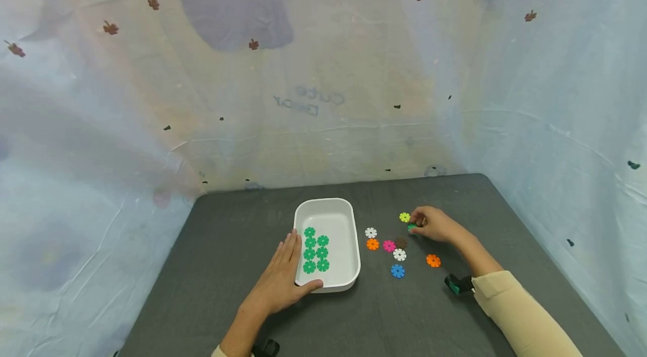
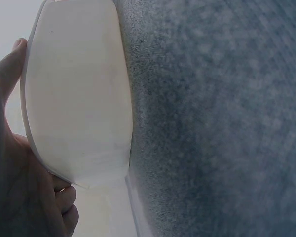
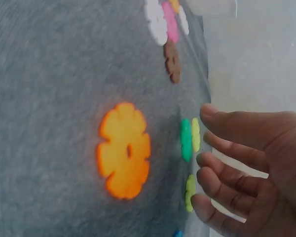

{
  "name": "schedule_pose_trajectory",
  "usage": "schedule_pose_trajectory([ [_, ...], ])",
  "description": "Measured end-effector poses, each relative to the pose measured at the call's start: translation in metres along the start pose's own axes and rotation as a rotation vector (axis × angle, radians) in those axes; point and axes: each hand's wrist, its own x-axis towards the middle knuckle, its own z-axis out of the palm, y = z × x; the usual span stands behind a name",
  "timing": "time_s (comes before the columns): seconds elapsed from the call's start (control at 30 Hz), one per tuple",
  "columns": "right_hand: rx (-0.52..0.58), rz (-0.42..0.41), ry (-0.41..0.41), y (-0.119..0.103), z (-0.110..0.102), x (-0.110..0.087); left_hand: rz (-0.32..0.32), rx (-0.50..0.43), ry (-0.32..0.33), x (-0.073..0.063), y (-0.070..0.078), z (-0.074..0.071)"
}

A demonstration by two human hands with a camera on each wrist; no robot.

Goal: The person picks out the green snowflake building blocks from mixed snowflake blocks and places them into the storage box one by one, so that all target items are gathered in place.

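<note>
A white tray [image 1: 343, 267] holds several green notched discs [image 1: 309, 254] in two columns. My left hand [image 1: 280, 275] rests on the tray's near-left corner, fingers straight along the left side and thumb on the front rim. In the left wrist view, the tray's outer wall [image 2: 79, 94] fills the space beside that hand. My right hand [image 1: 433, 224] reaches down over a green disc [image 1: 411, 228]. The right wrist view puts this green disc [image 3: 186, 139] just beyond the parted thumb and fingers, with a yellow disc [image 3: 196, 135] behind it.
Between tray and right hand lie white [image 1: 371, 232], orange [image 1: 372, 244], pink [image 1: 388, 246], brown [image 1: 401, 242] and blue [image 1: 397, 271] discs. Another orange disc [image 1: 433, 260] lies below the right forearm. A printed curtain [image 1: 313, 149] surrounds the dark-covered table [image 1: 242, 233].
</note>
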Motion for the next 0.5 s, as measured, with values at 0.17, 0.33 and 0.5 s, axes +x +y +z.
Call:
schedule_pose_trajectory([
  [0.17,-0.021,0.04,0.002,0.0072,0.0016,-0.0011,-0.005,-0.008,0.001,-0.0004,0.0005,-0.0003],
  [0.33,-0.024,0.038,0.015,0.0103,0.0048,-0.0005,-0.009,-0.013,-0.001,-0.0004,0.0013,0.0002],
  [0.5,-0.03,0.019,0.035,0.0077,0.0072,-0.0001,-0.014,-0.013,-0.005,-0.0004,0.0018,-0.0005],
])
